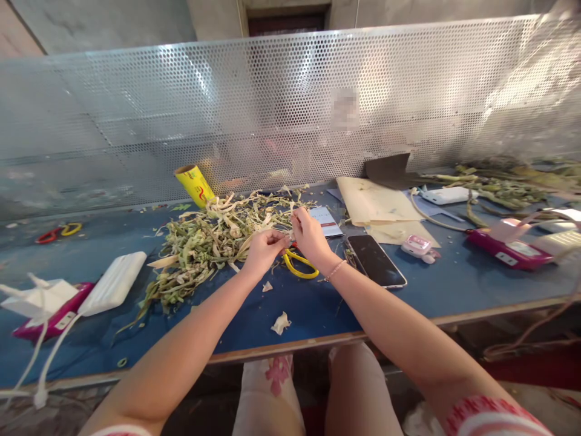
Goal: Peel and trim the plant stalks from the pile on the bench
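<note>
A heap of dried leafy stalks [204, 242] lies on the blue tabletop [254, 321]. At its right edge my left hand [267, 248] is closed, fingertips pinched on something too small to make out. My right hand [308, 233] is closed too, its fingers together just above and beside the left fingertips; what it pinches is hidden. Below the hands are yellow-handled scissors [300, 266], partly covered by my right hand. Two pale dried scraps, a larger one [281, 323] and a smaller one [267, 286], lie in front of me.
A phone [376, 260], a pink case [417, 245] and brown paper [376, 203] sit right of my hands. Power strips [508, 251] with cables are at both sides. A yellow tube [195, 184] stands behind the heap, before a perforated metal screen [272, 109].
</note>
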`<state>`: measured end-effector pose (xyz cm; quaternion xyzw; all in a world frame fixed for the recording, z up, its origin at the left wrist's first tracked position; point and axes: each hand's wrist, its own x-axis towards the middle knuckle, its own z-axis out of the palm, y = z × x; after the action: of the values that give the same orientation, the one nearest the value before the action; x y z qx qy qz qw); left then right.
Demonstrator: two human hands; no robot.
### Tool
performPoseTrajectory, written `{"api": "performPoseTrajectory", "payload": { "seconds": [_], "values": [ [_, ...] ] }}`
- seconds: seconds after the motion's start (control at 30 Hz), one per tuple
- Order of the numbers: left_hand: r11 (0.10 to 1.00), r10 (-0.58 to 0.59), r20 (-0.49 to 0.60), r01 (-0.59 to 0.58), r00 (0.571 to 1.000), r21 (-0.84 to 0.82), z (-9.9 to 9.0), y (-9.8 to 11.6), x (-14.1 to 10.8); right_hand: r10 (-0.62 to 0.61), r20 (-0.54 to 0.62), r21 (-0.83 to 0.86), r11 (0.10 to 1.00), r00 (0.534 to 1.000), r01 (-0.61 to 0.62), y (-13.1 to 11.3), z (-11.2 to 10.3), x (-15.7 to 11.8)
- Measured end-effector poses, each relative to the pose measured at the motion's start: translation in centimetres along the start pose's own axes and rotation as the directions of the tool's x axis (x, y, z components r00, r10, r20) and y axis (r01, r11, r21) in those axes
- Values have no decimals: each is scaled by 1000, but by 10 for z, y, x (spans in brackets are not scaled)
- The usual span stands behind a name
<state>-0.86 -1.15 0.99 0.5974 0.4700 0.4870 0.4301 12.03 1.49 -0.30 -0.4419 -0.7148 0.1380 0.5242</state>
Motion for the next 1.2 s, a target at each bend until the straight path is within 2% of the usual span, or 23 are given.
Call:
{"api": "performPoseTrajectory", "payload": {
  "seconds": [0.33,0.5,0.57,0.67,0.77,0.93,1.07,1.2],
  "values": [
    [980,30,77,-44,997,192,-6,3,1,96,-100,146,986,990,-81,10,-9,10],
    [970,-17,135,-16,991,242,-7,4,1,206,-136,273,948,969,-164,16,-8,13],
    [970,-41,158,1,987,243,-7,4,1,197,-164,269,952,967,-149,14,-9,11],
    [979,-51,196,10,979,206,-5,3,0,107,-198,199,978,974,-67,9,-9,8],
    [987,-19,225,-18,974,161,-3,2,0,26,-164,116,993,986,-7,7,-8,4],
    [983,43,224,-81,974,164,-2,0,1,37,-48,94,995,998,-32,5,-4,-2],
    [982,23,229,-66,973,179,-4,2,2,47,-39,167,985,998,-40,1,-2,-2],
    [985,27,241,-67,970,158,-4,3,1,149,-84,314,942,985,-115,-2,-3,1]
  ]
}}
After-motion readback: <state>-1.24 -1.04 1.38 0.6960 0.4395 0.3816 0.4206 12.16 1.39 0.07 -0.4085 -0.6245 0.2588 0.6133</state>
